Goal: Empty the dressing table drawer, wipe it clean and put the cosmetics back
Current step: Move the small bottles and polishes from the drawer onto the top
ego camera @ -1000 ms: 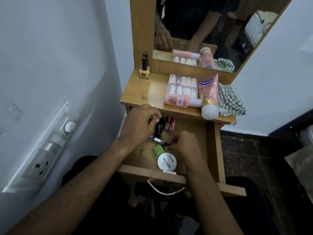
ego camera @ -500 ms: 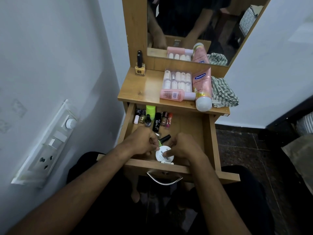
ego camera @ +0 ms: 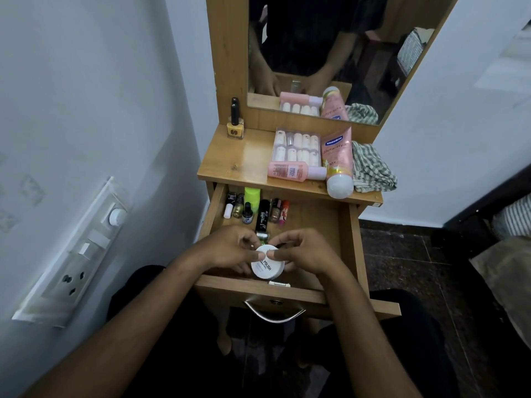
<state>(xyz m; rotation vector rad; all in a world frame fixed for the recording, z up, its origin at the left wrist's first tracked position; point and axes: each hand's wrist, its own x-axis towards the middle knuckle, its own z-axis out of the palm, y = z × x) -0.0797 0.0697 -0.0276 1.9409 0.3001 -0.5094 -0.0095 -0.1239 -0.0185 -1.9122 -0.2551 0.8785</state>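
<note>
Drawer [ego camera: 349,239]: white jar [ego camera: 267,264] now lifted at 6 o'clock.
Left hand [ego camera: 230,251], right hand [ego camera: 307,251]: fingers pinching jar.
Meaning: emptying continues.

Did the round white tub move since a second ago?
Yes. The round white tub lay on the drawer floor by the drawer front; both hands, left hand and right hand, now hold it higher.

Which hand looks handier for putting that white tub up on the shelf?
Probably the right hand: it grips the white tub and sits under the shelf's crowded side; the left hand also holds it.
</note>
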